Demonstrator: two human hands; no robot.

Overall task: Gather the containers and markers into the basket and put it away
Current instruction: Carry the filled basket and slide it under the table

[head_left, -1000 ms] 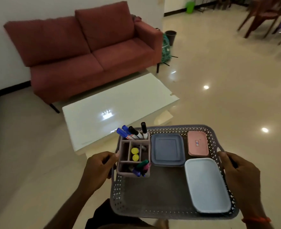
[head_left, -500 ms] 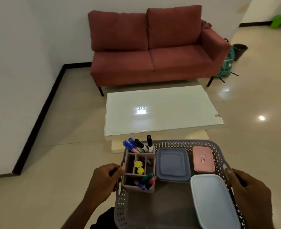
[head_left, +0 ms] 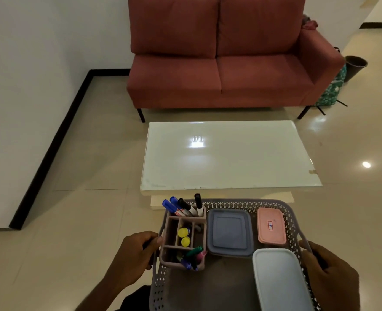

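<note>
I carry a grey perforated basket (head_left: pixel 239 202) in front of me, above the floor. My left hand (head_left: pixel 132 258) grips its left handle and my right hand (head_left: pixel 327 271) grips its right handle. Inside stand a pink-brown divided organizer (head_left: pixel 171 232) with several markers (head_left: pixel 186 206), a grey-blue lidded container (head_left: pixel 229 232), a small pink lidded container (head_left: pixel 270 225) and a larger pale blue lidded container (head_left: pixel 279 279) at the near right.
A white low table (head_left: pixel 228 156) stands just beyond the basket, with a red sofa (head_left: pixel 223 57) behind it. A white wall (head_left: pixel 28 86) with a black skirting runs along the left. A dark bin (head_left: pixel 355 67) and a green bag (head_left: pixel 332 90) sit right of the sofa.
The view has swung left, so the table and sofa now lie straight ahead. Both hands keep their hold on the basket handles.
</note>
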